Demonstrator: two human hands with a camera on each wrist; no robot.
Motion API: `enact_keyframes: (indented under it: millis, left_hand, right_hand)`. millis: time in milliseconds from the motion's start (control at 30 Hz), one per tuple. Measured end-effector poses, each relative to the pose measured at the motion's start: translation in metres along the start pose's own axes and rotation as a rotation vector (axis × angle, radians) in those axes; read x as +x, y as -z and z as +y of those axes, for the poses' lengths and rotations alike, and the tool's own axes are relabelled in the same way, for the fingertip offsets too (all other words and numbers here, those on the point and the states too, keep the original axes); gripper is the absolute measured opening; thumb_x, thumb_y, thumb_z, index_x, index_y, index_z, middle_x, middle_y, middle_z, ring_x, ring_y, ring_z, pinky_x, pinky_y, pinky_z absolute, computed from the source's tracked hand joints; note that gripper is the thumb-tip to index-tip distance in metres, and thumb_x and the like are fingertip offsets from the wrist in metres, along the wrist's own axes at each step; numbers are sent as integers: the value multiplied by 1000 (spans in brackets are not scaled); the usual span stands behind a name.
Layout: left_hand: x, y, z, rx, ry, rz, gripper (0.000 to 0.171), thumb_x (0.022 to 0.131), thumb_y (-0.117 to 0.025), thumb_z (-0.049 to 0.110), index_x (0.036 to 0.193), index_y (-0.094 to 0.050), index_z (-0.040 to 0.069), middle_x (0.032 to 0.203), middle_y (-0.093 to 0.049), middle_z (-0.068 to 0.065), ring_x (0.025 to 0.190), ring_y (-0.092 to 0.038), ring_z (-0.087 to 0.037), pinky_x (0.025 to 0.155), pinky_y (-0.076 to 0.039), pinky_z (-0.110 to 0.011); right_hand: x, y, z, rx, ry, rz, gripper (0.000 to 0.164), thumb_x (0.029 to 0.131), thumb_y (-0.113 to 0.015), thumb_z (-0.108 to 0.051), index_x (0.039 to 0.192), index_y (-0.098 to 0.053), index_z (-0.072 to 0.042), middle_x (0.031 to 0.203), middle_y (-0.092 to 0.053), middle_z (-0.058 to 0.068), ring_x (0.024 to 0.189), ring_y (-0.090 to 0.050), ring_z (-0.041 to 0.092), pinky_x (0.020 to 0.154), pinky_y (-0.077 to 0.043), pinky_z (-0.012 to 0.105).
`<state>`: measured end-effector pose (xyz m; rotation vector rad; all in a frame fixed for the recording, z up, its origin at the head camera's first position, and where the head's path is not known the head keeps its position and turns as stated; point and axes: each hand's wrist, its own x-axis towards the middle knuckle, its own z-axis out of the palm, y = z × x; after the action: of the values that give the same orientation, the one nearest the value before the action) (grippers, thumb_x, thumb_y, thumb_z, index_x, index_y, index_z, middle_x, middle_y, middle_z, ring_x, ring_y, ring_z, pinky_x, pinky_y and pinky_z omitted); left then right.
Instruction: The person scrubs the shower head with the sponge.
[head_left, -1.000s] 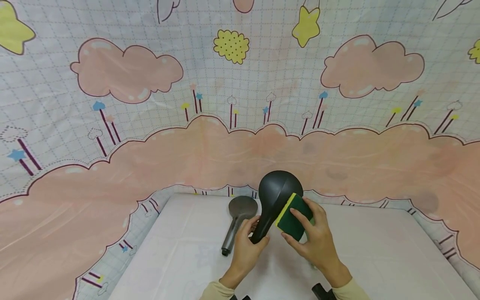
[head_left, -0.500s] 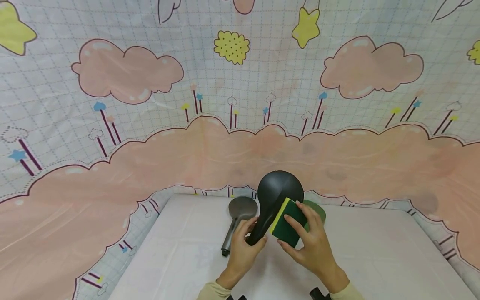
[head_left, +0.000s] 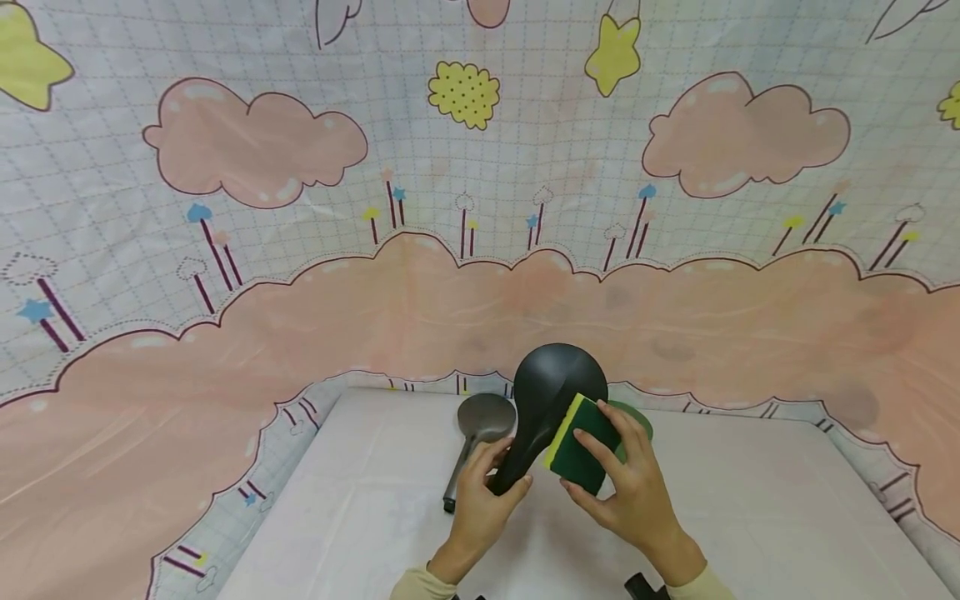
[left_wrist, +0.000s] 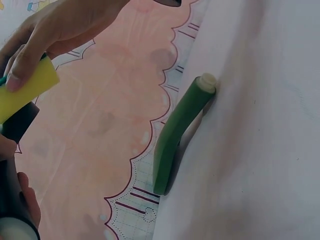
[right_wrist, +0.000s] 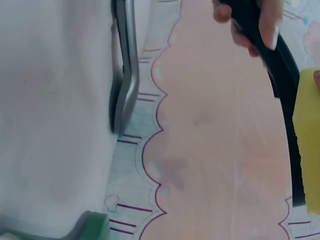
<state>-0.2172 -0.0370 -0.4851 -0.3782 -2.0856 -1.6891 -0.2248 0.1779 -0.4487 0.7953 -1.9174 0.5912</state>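
Note:
In the head view my left hand grips the handle of a black shower head, held up with its rounded back toward me. My right hand pinches a sponge, dark green on one face and yellow on the other. The sponge's yellow side lies against or very near the shower head's neck; actual contact is hard to tell. The yellow side shows beside the black shower head in the right wrist view, where the left fingers wrap the handle. Part of the sponge also appears in the left wrist view.
A grey shower head lies on the white table left of the black one. Behind my right hand lies a green shower head, mostly hidden there but plain in the left wrist view. A patterned cloth hangs behind the table.
The sponge has slid down along the black shower head toward its neck, then back up slightly. The green shower head has come into sight behind it. Both hands keep their holds.

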Motion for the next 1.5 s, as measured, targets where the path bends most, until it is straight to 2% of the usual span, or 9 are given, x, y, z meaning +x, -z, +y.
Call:
enact_keyframes:
  millis: [233,367,567,833,1100,1300,1500]
  left_hand:
    - [-1,-2,0,-12,-12,20,56,72,-84,1,122,-66,20,101,-63,2,90,-60,-13,69,-54,-22]
    - [-3,-2,-3,-6,-8,17,55,71,-84,1,121,-67,19,100,-63,2,90,-61,-13,68,-54,-23]
    - [-3,-1,-3,20,-31,9,52,74,-84,9,122,-66,22,99,-63,3,90,-62,-13,69,-54,-23]
    - [-2,-1,0,34,-37,-2,53,75,-84,8,123,-65,23,100,-62,3,91,-62,-14,70,-54,-23]
    - [-3,-2,0,76,-70,-12,51,75,-84,9,123,-66,16,101,-62,2,91,-61,-15,68,-52,-22]
    - [-5,-1,-3,122,-89,-16,52,76,-84,11,124,-65,21,100,-62,5,91,-61,-12,70,-50,-23]
    - [-7,3,-2,171,-135,-29,53,75,-84,13,124,-65,18,100,-61,6,90,-60,-8,71,-49,-23]
  right_hand:
    - [0,11,11,-11,-88,12,64,88,-57,-65,123,-66,-12,140,-48,27,125,-45,40,115,-20,12]
    - [-2,12,14,-3,-120,15,65,88,-57,-65,123,-66,-12,142,-47,26,127,-44,40,114,-20,11]
    - [-3,10,10,0,-105,-5,63,88,-56,-65,124,-66,-15,143,-47,24,127,-44,37,114,-21,10]
    - [-3,5,-1,11,-63,-40,58,89,-57,-63,124,-66,-18,144,-47,21,129,-43,35,115,-21,12]
    - [-6,0,-10,28,-26,-77,56,89,-58,-61,124,-66,-18,144,-48,22,132,-43,35,118,-20,16]
    - [-4,1,-9,27,-21,-71,56,89,-58,-60,123,-66,-17,144,-48,22,130,-44,36,118,-19,16]
    - [-4,6,-1,-2,-48,-51,58,89,-56,-63,123,-66,-16,144,-48,22,129,-44,36,116,-19,13]
